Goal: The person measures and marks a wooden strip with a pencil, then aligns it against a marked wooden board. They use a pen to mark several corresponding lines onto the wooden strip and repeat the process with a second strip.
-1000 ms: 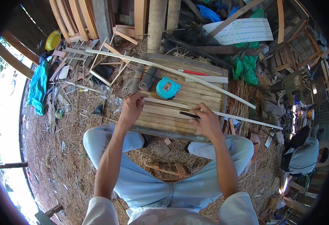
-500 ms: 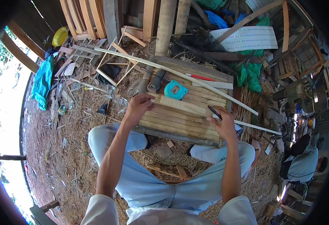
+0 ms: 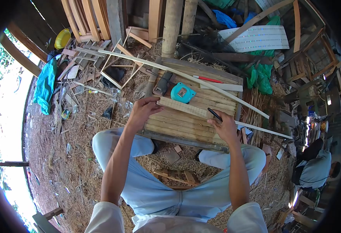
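A short pale wooden block (image 3: 184, 107) marked with a grid of lines lies across my front over the slatted wooden bench (image 3: 174, 126). My left hand (image 3: 141, 112) is closed on its left end, thumb and fingers on either side. My right hand (image 3: 225, 127) grips a black pen (image 3: 214, 114), fingers right at the block's right end. Just beyond the block rests a turquoise tape measure (image 3: 181, 93), with a dark block-shaped object (image 3: 163, 83) left of it. Farther back are a red-and-white pen (image 3: 209, 79) and a flat pale wood piece (image 3: 227, 87).
A long thin wooden strip (image 3: 147, 66) crosses the bench diagonally, and another strip (image 3: 265, 130) sticks out past its right edge. Wood scraps (image 3: 89, 54) and shavings cover the ground. A person (image 3: 316, 167) sits bent over at far right.
The block has turned in my hands, its gridded face now showing clearly. My right hand has shifted slightly left with the pen, closer to the block's end.
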Available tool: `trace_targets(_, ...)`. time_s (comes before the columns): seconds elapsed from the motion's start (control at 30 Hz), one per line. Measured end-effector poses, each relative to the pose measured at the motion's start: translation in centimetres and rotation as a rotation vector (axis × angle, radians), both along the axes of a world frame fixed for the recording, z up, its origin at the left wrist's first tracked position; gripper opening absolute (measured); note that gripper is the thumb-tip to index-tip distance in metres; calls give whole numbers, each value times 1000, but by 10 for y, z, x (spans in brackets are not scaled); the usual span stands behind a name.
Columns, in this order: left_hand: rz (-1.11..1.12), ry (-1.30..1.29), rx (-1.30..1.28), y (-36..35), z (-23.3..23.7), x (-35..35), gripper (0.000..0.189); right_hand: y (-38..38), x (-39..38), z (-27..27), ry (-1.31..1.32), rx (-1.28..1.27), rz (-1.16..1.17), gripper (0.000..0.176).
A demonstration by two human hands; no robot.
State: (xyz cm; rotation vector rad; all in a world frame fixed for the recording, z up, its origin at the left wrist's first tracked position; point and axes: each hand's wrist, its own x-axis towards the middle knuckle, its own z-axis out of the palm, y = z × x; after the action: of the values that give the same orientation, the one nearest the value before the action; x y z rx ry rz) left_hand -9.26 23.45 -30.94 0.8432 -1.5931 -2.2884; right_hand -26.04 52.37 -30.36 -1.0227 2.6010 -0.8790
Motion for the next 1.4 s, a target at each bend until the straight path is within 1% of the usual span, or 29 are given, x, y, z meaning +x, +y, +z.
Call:
trace_targets(0.03, 13, 40, 11, 0, -2, 0, 36, 0, 0, 1, -1, 1, -2, 46)
trace_targets(0.13, 23, 17, 46, -1, -4, -1, 34, -2, 0, 4, -72, 20, -26, 46)
trace_targets(0.27, 23, 21, 39, 0, -8, -1, 36, -6, 0, 6, -12, 12, 20, 45)
trace_targets(0.33, 5, 14, -44, 0, -9, -1, 40, -6, 0, 4, 1, 14, 30, 44)
trace_targets(0.37, 3, 12, -44, -1, -10, -1, 40, -7, 0, 0, 24, -15, 39, 42)
trace_targets(0.47, 47, 10, 26, 0, -9, -1, 43, -7, -1, -6, 54, -59, 46, 39)
trace_targets(0.53, 149, 50, 152, 3, -3, 0, 45, -8, 0, -5, 60, -74, 44, 39)
trace_targets(0.67, 195, 63, 163, 8, -5, 0, 46, -8, -2, -8, 71, -86, 66, 38)
trace_targets(0.73, 160, 62, 70, 8, -6, 0, 45, -8, -2, -9, 79, -110, 77, 38)
trace_targets(0.77, 160, 60, 71, 9, -6, 0, 45, -8, -1, -8, 68, -101, 74, 38)
trace_targets(0.83, 126, 27, 26, 8, -4, 0, 36, -10, 0, -6, 56, -93, 72, 37)
trace_targets(0.87, 125, 27, 26, 8, -5, 0, 36, -10, 0, -5, 57, -102, 81, 37)
trace_targets(0.93, 114, 18, -109, 8, -9, -1, 27, -11, 1, -6, 59, -110, 86, 36)
trace_targets(0.97, 108, 18, -107, 9, -10, 0, 27, -11, 0, -8, 59, -118, 95, 37)
trace_targets(1.03, 129, -17, -249, 14, -2, -1, 23, -10, 0, -9, 62, -118, 88, 38)
trace_targets(1.13, 124, -23, -298, 15, 1, -1, 23, -10, 1, -10, 53, -116, 68, 38)
trace_targets(1.2, 110, 8, -263, 16, -1, -1, 24, -9, -1, -8, -23, -94, 71, 41)
trace_targets(1.27, 164, -20, -216, 15, -5, -1, 18, -4, -3, -2, -20, -73, 41, 43)
trace_targets(1.33, 144, -13, -205, 14, -9, -1, 20, 4, -11, 0, -23, -60, 16, 45)
trace_targets(1.4, 167, -54, -172, 12, -11, -1, 22, 13, -22, 2, -153, 17, -21, 47)
